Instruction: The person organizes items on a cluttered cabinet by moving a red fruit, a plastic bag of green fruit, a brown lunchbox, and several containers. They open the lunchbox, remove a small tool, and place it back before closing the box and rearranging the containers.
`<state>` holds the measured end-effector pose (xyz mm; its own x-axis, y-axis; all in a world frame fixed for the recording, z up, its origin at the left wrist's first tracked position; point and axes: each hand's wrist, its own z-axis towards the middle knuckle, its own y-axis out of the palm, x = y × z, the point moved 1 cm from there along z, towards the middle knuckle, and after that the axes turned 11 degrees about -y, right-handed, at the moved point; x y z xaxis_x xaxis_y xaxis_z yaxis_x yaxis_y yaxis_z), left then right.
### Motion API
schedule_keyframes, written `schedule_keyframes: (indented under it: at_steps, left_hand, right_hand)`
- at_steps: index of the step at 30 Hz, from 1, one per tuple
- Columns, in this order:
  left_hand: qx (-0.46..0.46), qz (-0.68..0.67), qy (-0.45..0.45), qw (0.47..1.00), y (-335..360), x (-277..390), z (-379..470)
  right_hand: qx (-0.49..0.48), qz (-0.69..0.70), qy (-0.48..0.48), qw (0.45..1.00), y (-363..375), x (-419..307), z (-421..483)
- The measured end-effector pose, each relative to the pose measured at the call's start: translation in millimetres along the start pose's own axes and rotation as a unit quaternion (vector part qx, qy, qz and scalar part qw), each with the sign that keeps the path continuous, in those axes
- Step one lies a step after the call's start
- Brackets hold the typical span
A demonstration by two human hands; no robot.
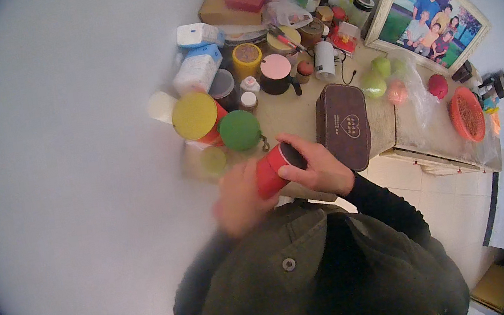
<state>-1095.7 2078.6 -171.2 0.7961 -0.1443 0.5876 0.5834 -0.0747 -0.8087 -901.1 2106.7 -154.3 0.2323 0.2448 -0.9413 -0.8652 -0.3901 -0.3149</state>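
Observation:
A red cylindrical canister [270,176] is held tilted in front of my chest, its dark round end facing up and to the right. My right hand [323,164] grips that end, with the thumb and fingers around the rim. Blurred by motion, my left hand [241,200] wraps the lower end of the canister. Just beyond it on the tabletop are a container with a green round lid [239,130] and a red can with a yellow lid [194,116]. A brown zippered case [343,125] with a heart print lies near my right hand.
A mug with a pink lid [275,68], a yellow-rimmed jar [247,59] and white-blue packages [199,70] crowd the back left. Green fruit [374,85] in plastic, a red basket [467,115] and a framed photograph [427,12] are to the right. A wall [67,183] borders the left side.

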Motion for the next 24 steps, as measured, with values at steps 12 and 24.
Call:
schedule_keyframes:
  at_steps: [12,24]
  left_hand:
    - [-0.296,-0.188,0.02,0.936,-7,-22,7]
    - [-0.242,-0.103,0.048,0.964,-7,-27,7]
  right_hand:
    - [-0.208,-0.116,-0.2,0.951,-19,-6,-1]
    - [-0.187,-0.157,-0.011,0.97,-11,-3,-9]
